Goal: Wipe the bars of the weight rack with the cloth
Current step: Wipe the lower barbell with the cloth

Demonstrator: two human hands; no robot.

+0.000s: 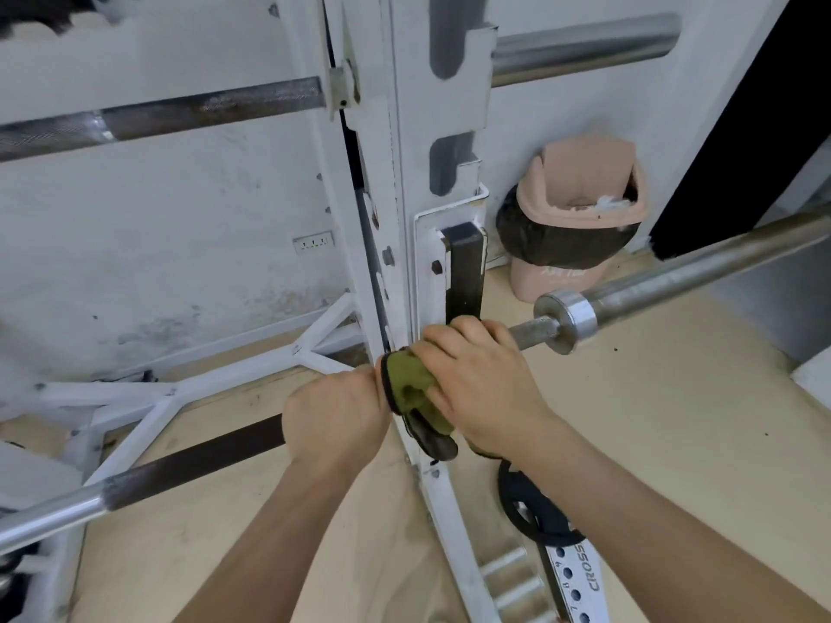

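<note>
A steel barbell (674,281) lies across the white weight rack (382,173), running from lower left to upper right. An olive-green cloth with a dark edge (411,388) is wrapped around the bar right at the rack's upright. My right hand (481,379) presses the cloth onto the bar from above. My left hand (337,415) is closed around the bar just left of the cloth, touching its edge. Two more bars rest higher on the rack: a dark knurled bar (180,110) at left and a chrome sleeve (584,47) at upper right.
A pink bin with a black liner (580,218) stands on the floor behind the rack, by the wall. A black weight plate (535,514) hangs low on the rack under my right forearm. White base struts (180,388) spread over the tan floor at left.
</note>
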